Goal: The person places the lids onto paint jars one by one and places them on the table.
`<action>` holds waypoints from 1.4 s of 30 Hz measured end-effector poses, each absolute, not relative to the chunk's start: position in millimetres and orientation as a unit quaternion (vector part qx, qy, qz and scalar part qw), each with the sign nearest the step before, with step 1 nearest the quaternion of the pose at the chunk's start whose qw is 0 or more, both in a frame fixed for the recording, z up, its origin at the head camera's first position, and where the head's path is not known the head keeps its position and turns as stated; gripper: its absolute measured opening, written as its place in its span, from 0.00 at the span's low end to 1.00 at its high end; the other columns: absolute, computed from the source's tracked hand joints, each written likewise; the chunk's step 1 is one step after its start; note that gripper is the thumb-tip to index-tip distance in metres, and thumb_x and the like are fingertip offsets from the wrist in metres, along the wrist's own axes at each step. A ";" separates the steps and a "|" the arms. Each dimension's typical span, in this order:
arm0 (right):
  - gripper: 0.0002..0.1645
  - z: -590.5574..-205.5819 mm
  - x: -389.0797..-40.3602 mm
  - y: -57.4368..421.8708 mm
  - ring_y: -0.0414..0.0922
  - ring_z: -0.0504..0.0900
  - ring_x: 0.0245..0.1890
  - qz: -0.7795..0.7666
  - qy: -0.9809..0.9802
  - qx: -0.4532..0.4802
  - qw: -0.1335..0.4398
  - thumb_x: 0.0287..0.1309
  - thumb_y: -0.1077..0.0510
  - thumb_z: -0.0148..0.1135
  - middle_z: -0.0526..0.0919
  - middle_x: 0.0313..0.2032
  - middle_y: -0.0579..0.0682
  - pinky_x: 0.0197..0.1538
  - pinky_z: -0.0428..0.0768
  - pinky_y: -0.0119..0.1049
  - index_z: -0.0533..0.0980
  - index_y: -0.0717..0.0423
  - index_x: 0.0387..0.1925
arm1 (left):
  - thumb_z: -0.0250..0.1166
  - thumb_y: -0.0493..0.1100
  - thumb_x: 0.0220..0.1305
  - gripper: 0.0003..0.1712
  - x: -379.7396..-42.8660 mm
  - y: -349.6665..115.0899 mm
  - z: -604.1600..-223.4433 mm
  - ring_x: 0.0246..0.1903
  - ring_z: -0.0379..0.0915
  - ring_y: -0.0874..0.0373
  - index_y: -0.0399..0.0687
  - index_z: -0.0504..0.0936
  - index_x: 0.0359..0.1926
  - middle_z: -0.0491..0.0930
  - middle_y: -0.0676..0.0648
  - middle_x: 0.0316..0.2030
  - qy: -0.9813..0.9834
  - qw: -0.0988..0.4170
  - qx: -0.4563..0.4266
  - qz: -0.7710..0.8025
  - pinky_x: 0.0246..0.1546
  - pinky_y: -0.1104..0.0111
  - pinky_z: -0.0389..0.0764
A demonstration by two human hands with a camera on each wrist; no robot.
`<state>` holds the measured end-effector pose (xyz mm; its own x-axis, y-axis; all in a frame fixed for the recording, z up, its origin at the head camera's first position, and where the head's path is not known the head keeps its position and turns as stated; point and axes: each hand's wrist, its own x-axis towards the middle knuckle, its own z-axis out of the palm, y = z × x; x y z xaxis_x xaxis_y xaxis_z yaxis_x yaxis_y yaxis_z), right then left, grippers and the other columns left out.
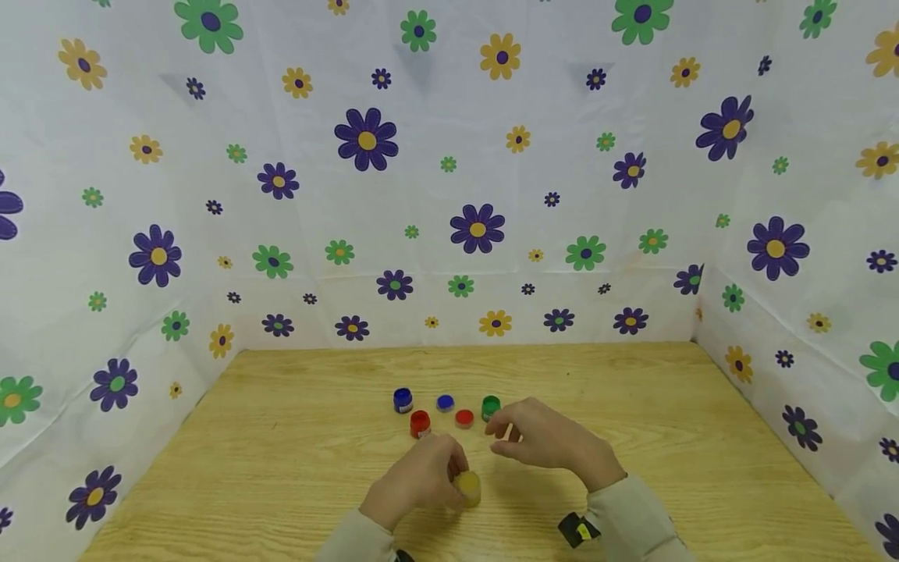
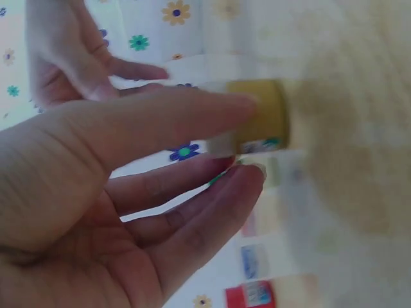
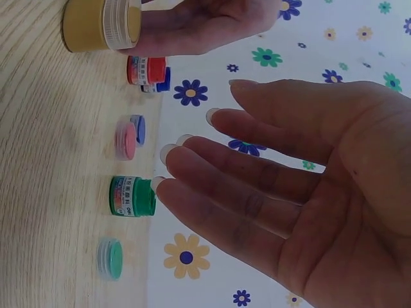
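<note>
My left hand (image 1: 420,478) pinches a small yellow paint jar (image 1: 469,490) between thumb and fingers, low over the wooden table. A clear-rimmed lid sits on top of this jar (image 3: 87,25), as the right wrist view shows. To the right, my right hand (image 1: 544,437) is held in the air with relaxed, slightly bent fingers and nothing in its grasp. Just beyond its fingertips stands an uncapped green paint jar (image 1: 491,406). Past the left hand are an uncapped red paint jar (image 1: 420,423) and an uncapped blue paint jar (image 1: 403,400).
A blue lid (image 1: 445,403) and a red lid (image 1: 464,419) lie between the open jars. The green lid (image 3: 112,259) shows beside the green jar in the right wrist view. Flower-patterned white sheets (image 1: 435,257) wall the wooden table (image 1: 295,468) at the back and sides.
</note>
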<state>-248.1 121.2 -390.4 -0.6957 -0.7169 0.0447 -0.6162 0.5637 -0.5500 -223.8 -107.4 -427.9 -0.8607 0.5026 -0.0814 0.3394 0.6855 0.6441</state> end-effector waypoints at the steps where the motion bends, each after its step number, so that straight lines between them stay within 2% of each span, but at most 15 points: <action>1: 0.12 -390.8 -248.0 121.3 0.44 0.88 0.39 -0.272 0.879 -0.379 0.093 0.69 0.59 0.65 0.89 0.48 0.57 0.43 0.85 0.28 0.84 0.61 0.49 | 0.81 0.34 0.47 0.17 -223.8 -109.6 -425.6 0.30 0.76 0.62 0.35 0.87 0.39 0.86 0.46 0.33 0.911 0.121 0.228 0.322 0.34 0.68 0.81; 7: 0.12 -391.8 -249.0 121.5 0.43 0.87 0.39 -0.267 0.879 -0.383 0.095 0.69 0.59 0.65 0.89 0.47 0.57 0.44 0.84 0.28 0.84 0.61 0.49 | 0.79 0.29 0.47 0.18 -227.0 -129.2 -409.6 0.34 0.76 0.55 0.33 0.86 0.41 0.84 0.41 0.37 0.927 0.054 0.185 0.321 0.38 0.59 0.83; 13: 0.11 -390.9 -250.5 122.8 0.42 0.87 0.39 -0.260 0.884 -0.377 0.096 0.69 0.59 0.64 0.89 0.46 0.56 0.44 0.84 0.29 0.84 0.60 0.49 | 0.80 0.32 0.47 0.21 -237.6 -146.9 -408.1 0.40 0.79 0.50 0.32 0.86 0.45 0.85 0.39 0.41 0.946 -0.006 0.095 0.311 0.44 0.55 0.84; 17: 0.11 -391.7 -251.8 122.9 0.43 0.87 0.40 -0.260 0.885 -0.374 0.098 0.69 0.59 0.65 0.89 0.46 0.56 0.44 0.84 0.29 0.84 0.60 0.49 | 0.80 0.33 0.47 0.26 -249.7 -154.3 -419.2 0.44 0.81 0.46 0.28 0.85 0.49 0.85 0.36 0.45 0.949 -0.001 0.055 0.310 0.47 0.52 0.85; 22: 0.12 -392.7 -254.7 121.7 0.45 0.87 0.41 -0.263 0.884 -0.371 0.106 0.70 0.59 0.64 0.88 0.47 0.58 0.45 0.84 0.29 0.83 0.62 0.50 | 0.82 0.35 0.46 0.27 -265.4 -158.1 -435.2 0.42 0.81 0.49 0.28 0.84 0.47 0.85 0.38 0.43 0.945 0.011 0.032 0.326 0.47 0.54 0.85; 26: 0.12 -391.3 -256.2 120.1 0.46 0.88 0.41 -0.266 0.883 -0.371 0.106 0.69 0.60 0.64 0.88 0.47 0.59 0.45 0.84 0.30 0.83 0.63 0.50 | 0.84 0.36 0.44 0.24 -273.9 -157.8 -441.4 0.33 0.76 0.54 0.32 0.84 0.41 0.82 0.42 0.36 0.938 0.020 0.023 0.346 0.36 0.62 0.83; 29: 0.12 -391.4 -257.0 118.4 0.45 0.88 0.40 -0.267 0.883 -0.373 0.104 0.69 0.60 0.64 0.89 0.46 0.58 0.44 0.84 0.29 0.84 0.62 0.49 | 0.84 0.36 0.44 0.22 -279.1 -155.9 -443.9 0.31 0.76 0.55 0.33 0.84 0.39 0.83 0.44 0.33 0.935 0.022 0.023 0.354 0.32 0.65 0.82; 34: 0.11 -393.2 -261.6 111.2 0.45 0.88 0.40 -0.262 0.885 -0.374 0.092 0.69 0.60 0.64 0.89 0.46 0.55 0.44 0.84 0.28 0.85 0.60 0.49 | 0.84 0.37 0.43 0.21 -286.1 -153.1 -447.2 0.34 0.79 0.54 0.34 0.84 0.37 0.85 0.43 0.34 0.938 0.010 0.027 0.345 0.41 0.60 0.85; 42: 0.07 -392.7 -276.4 88.3 0.47 0.88 0.39 -0.253 0.881 -0.394 0.068 0.66 0.65 0.66 0.90 0.44 0.57 0.44 0.85 0.30 0.85 0.60 0.44 | 0.85 0.36 0.41 0.17 -287.0 -153.2 -450.5 0.30 0.78 0.56 0.37 0.85 0.30 0.85 0.46 0.29 0.944 -0.005 0.030 0.327 0.37 0.62 0.85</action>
<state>-276.4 88.3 -392.7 -0.6806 -0.7284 0.0790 -0.6594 0.5619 -0.4995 -287.0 -153.2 -450.5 -0.9982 0.0532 0.0284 0.0594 0.7841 0.6178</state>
